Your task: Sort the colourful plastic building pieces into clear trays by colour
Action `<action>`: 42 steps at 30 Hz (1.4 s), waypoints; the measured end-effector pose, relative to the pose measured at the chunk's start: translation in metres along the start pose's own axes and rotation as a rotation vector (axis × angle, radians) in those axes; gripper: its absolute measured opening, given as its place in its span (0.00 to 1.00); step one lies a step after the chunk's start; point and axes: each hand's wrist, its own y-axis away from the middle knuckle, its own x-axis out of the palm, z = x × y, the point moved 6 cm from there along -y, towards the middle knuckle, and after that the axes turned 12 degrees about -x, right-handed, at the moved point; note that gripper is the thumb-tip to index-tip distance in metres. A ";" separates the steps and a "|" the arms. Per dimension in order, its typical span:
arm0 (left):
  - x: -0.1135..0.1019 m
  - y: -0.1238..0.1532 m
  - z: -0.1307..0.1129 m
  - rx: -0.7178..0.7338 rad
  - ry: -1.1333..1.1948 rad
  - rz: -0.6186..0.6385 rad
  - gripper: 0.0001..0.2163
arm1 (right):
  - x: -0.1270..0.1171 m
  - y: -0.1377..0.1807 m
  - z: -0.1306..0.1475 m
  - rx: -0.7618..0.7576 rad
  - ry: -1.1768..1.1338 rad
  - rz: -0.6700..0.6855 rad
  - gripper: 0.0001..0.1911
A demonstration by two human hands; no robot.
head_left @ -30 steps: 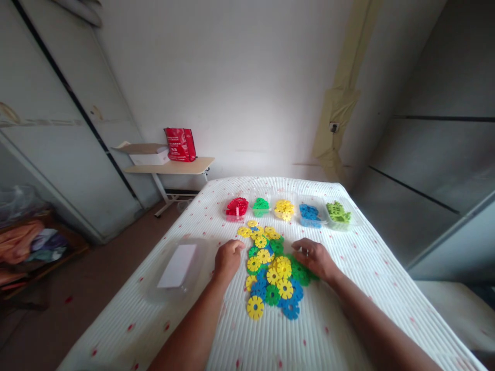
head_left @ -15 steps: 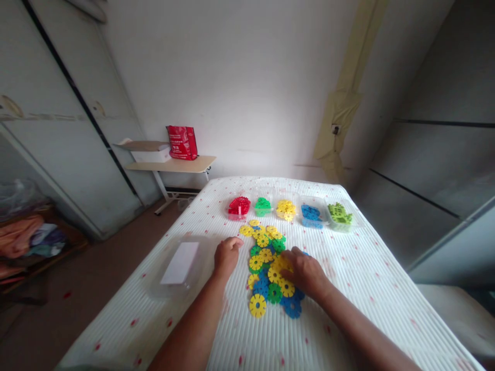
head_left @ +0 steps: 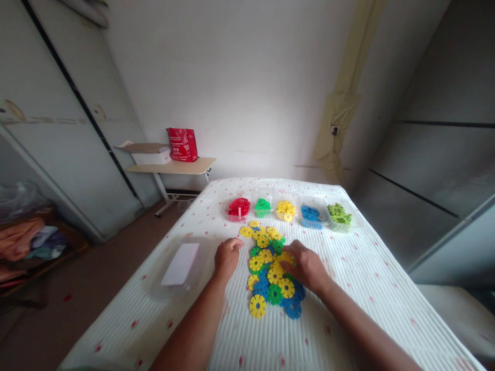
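A loose pile of flat, notched snowflake discs (head_left: 258,306) in yellow, green and blue lies in the middle of the cloth-covered table. My right hand (head_left: 307,265) is over the pile's right side, thumb and forefinger apart above a yellow disc (head_left: 284,257). To the left of the pile rests my left hand (head_left: 227,259), fingers curled in; whatever they may hold is hidden. Behind the pile stand clear tubs of sorted pieces: red (head_left: 238,207), green (head_left: 263,207), yellow (head_left: 285,210), blue (head_left: 311,215) and light green (head_left: 339,215).
On the left of the white, spotted cloth (head_left: 336,335) sits a clear plastic box (head_left: 154,286) with a white rectangle (head_left: 180,264) on it. Beyond, a small side table (head_left: 193,166) carries a red bag (head_left: 182,145) and a white box (head_left: 150,156). Cabinets flank both sides.
My right hand has lifted slightly and its thumb and forefinger have spread apart, uncovering more yellow discs. My left hand has hardly moved.
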 end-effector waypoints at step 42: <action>-0.001 0.000 -0.001 0.043 0.024 -0.017 0.11 | 0.018 -0.014 0.009 -0.193 -0.050 0.349 0.24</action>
